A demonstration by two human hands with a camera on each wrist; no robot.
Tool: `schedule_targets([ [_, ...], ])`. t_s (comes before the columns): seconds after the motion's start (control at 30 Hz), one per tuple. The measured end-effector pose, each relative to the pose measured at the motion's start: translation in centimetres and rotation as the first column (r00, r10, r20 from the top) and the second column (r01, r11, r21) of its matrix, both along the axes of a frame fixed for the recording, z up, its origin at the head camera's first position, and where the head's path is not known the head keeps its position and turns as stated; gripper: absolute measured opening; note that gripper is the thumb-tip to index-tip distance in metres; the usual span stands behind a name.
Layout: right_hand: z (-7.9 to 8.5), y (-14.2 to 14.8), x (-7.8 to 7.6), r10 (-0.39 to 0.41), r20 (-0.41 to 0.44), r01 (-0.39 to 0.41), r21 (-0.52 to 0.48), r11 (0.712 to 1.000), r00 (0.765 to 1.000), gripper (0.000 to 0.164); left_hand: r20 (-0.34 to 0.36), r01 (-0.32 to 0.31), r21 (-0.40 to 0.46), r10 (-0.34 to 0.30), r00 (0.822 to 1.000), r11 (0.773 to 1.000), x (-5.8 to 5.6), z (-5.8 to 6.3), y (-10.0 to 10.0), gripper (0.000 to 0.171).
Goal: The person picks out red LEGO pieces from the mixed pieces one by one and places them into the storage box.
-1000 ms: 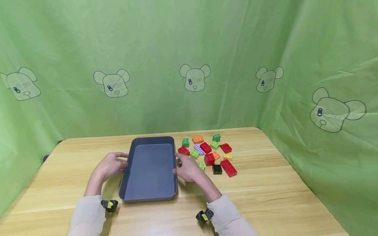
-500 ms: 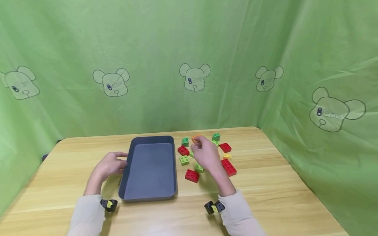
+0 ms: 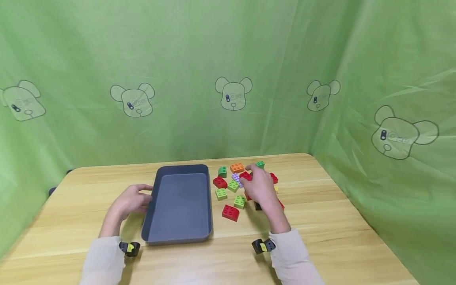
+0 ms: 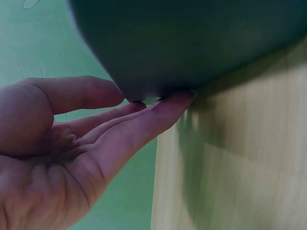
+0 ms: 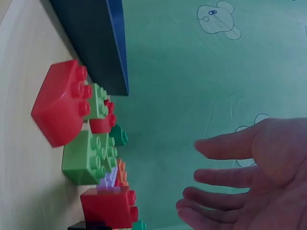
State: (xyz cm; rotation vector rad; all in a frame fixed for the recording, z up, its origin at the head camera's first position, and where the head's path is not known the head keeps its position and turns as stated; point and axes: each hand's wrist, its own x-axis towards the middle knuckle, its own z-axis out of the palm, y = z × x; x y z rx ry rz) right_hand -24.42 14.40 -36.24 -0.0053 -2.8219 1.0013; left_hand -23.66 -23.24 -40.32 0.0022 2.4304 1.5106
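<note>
Nearest, pale sleeves (image 3: 104, 257), cut off by the lower edge. Beyond them, left hand (image 3: 129, 201) with nearly straight, unclenched fingers (image 4: 144, 123) touching the left wall of the dark tray (image 3: 182, 209) on the wooden counter (image 3: 338, 237); some fingertips lost behind its edge. To the right, right hand (image 3: 263, 186) over the toy bricks (image 3: 230, 213), with released, empty fingers (image 5: 225, 178), covering part of the cluster; only slivers visible of a black brick (image 3: 258, 206) and a yellow brick (image 3: 276, 190). Farthest, green curtain (image 3: 178, 55), running out of frame.
</note>
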Motion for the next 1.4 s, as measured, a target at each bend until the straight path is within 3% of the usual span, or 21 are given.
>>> schedule_targets([
  [0.2, -0.5, 0.7, -0.3, -0.013, 0.076, 0.005, 0.102, 0.995, 0.997, 0.062, -0.005, 0.006, 0.000, -0.006, 1.000, 1.000, 0.0, 0.1, 0.0, 0.057],
  [0.37, -1.4, 1.0, -0.5, -0.023, 0.118, 0.004, 0.154, 0.988, 0.993, 0.060, 0.004, 0.003, -0.007, -0.003, 1.000, 1.000, 0.1, 0.1, 0.1, 0.057],
  [0.73, -2.8, 1.1, -0.6, -0.031, 0.115, 0.013, 0.152, 0.988, 0.993, 0.046, 0.002, 0.001, -0.007, -0.001, 1.000, 1.000, 0.2, 0.0, 0.1, 0.056],
  [1.0, -3.0, 1.0, -0.8, -0.033, 0.108, 0.014, 0.171, 0.985, 0.994, 0.024, 0.007, 0.009, 0.000, -0.009, 1.000, 1.000, 0.1, 0.1, 0.0, 0.058],
  [1.4, -3.2, 0.8, -1.0, -0.035, 0.082, 0.021, 0.171, 0.985, 0.996, 0.025, 0.012, 0.022, -0.014, -0.021, 1.000, 1.000, 0.0, 0.1, -0.2, 0.057],
])
